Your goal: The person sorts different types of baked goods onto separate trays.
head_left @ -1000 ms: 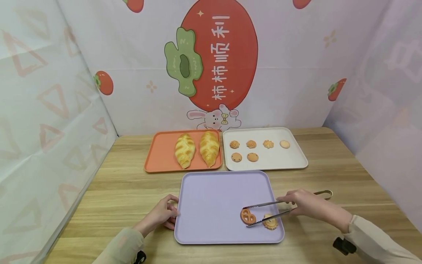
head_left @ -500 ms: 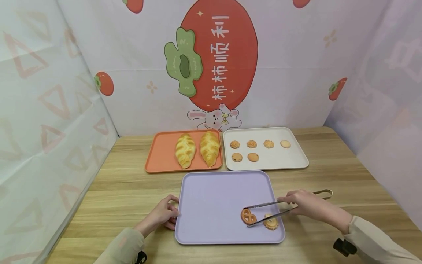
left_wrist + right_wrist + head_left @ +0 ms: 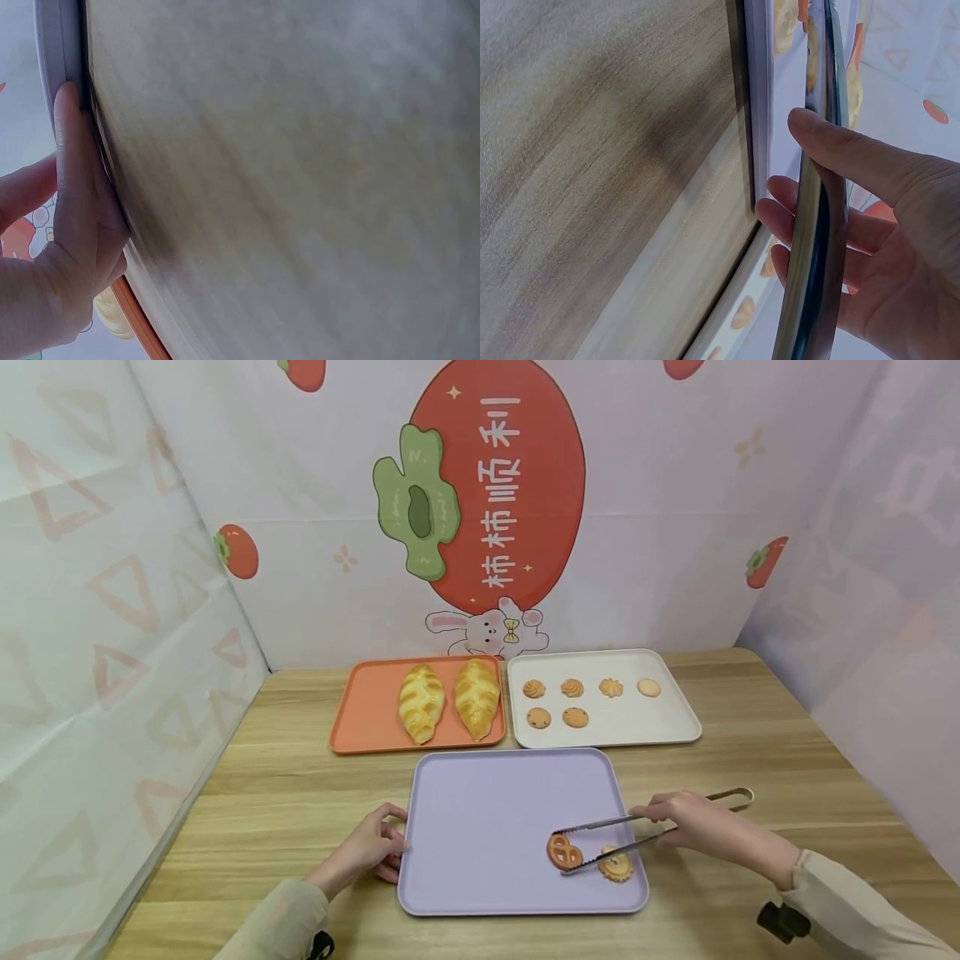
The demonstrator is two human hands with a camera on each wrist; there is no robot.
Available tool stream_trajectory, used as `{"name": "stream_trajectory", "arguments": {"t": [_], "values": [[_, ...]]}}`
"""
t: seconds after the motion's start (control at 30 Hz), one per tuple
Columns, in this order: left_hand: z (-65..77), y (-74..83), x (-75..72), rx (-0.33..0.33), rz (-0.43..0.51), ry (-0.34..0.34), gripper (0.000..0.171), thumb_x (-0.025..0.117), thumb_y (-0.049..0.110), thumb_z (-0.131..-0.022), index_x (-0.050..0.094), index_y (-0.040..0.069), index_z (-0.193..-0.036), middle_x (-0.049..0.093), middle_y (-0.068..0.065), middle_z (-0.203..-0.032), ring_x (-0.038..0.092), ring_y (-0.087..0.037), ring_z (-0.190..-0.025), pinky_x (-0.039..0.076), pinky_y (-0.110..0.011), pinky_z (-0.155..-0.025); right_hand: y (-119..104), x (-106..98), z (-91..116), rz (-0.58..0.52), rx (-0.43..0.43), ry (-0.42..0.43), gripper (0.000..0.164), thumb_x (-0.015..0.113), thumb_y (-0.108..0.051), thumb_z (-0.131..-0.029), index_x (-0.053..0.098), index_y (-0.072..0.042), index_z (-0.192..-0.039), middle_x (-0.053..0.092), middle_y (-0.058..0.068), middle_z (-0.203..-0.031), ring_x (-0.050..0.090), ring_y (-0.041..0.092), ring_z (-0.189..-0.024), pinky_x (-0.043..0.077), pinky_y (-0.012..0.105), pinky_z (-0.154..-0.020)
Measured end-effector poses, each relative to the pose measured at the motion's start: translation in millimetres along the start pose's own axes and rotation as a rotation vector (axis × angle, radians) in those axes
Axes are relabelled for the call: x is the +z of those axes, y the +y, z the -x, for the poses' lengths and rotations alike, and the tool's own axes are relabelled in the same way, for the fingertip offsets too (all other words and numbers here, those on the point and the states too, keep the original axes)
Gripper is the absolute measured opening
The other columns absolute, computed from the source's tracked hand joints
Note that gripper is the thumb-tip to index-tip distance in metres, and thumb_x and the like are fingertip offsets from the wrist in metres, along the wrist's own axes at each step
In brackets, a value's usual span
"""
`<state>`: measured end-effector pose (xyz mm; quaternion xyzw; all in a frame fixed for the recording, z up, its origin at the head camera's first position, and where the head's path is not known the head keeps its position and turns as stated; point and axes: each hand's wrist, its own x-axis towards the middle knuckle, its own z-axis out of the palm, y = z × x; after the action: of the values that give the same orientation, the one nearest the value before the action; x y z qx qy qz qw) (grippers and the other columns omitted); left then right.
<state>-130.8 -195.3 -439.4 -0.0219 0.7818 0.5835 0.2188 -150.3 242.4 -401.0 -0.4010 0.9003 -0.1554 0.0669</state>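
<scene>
My left hand (image 3: 371, 843) rests against the left edge of the lavender tray (image 3: 480, 827), its fingers fairly straight in the left wrist view. On the right, my right hand (image 3: 693, 827) holds metal tongs (image 3: 626, 852) between thumb and fingers. The tongs' serrated arms stand apart, with tips at either side of a brown pretzel cookie (image 3: 564, 852) on the tray; whether they grip it I cannot tell. One arm passes over a round, pale cookie with a fluted edge (image 3: 617, 867), partly hiding it. In the right wrist view, the tongs (image 3: 815, 247) lie across my fingers.
Behind the lavender tray stand an orange tray (image 3: 367, 710) with two braided bread loaves (image 3: 422, 702) and a white tray (image 3: 660, 727) with several small cookies (image 3: 574, 717). All sit on a wood-grain table (image 3: 285, 785), with a printed cloth (image 3: 315, 585) behind.
The tongs' looped end has shifted very slightly left over the last half second. Both hands, the pretzel cookie and the trays otherwise keep their places.
</scene>
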Motion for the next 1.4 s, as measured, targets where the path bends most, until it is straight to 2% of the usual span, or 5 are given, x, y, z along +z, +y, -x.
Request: {"name": "stream_trajectory", "arguments": {"t": [0.4, 0.77, 0.97, 1.07, 1.4], "values": [[0.7, -3.3, 0.7, 0.002, 0.006, -0.007, 0.039, 0.050, -0.009, -0.076, 0.034, -0.006, -0.111, 0.050, -0.007, -0.071, 0.054, -0.015, -0.051, 0.053, -0.037, -0.045, 9, -9, -2, -0.064, 0.063, 0.023, 0.041, 0.069, -0.008, -0.070, 0.059, 0.005, -0.108, 0.061, 0.005, -0.085, 0.059, 0.017, -0.074, 0.051, 0.027, -0.059], [2.7, -3.4, 0.5, -0.005, 0.019, -0.008, 0.039, 0.051, -0.009, -0.076, 0.034, -0.006, -0.111, 0.049, -0.007, -0.071, 0.052, -0.016, -0.051, 0.053, -0.037, -0.046, 40, -25, -5, -0.016, 0.155, 0.105, 0.042, 0.069, -0.010, -0.071, 0.058, 0.008, -0.107, 0.062, 0.004, -0.081, 0.057, 0.016, -0.072, 0.048, 0.027, -0.057], [1.2, -3.9, 0.2, -0.003, 0.017, -0.012, 0.039, 0.051, -0.009, -0.076, 0.034, -0.005, -0.111, 0.050, -0.007, -0.072, 0.053, -0.016, -0.051, 0.053, -0.038, -0.046, 58, -34, -5, 0.001, 0.203, 0.132, 0.042, 0.069, -0.010, -0.071, 0.058, 0.008, -0.107, 0.057, -0.003, -0.076, 0.047, 0.006, -0.065, 0.042, 0.024, -0.053], [0.8, -3.4, 0.1, 0.003, 0.018, -0.015, 0.039, 0.050, -0.009, -0.076, 0.033, -0.006, -0.111, 0.050, -0.007, -0.071, 0.054, -0.016, -0.052, 0.053, -0.038, -0.046, 64, -38, -6, -0.004, 0.214, 0.133, 0.043, 0.069, -0.010, -0.072, 0.057, 0.009, -0.108, 0.054, -0.006, -0.073, 0.044, 0.003, -0.063, 0.040, 0.023, -0.052], [0.9, -1.8, -0.3, 0.021, 0.014, -0.021, 0.039, 0.050, -0.009, -0.076, 0.033, -0.006, -0.111, 0.050, -0.007, -0.071, 0.054, -0.015, -0.051, 0.053, -0.038, -0.046, 75, -49, -11, -0.047, 0.253, 0.120, 0.043, 0.065, -0.006, -0.075, 0.053, 0.013, -0.111, 0.057, -0.003, -0.074, 0.049, 0.007, -0.066, 0.043, 0.024, -0.054]]}}
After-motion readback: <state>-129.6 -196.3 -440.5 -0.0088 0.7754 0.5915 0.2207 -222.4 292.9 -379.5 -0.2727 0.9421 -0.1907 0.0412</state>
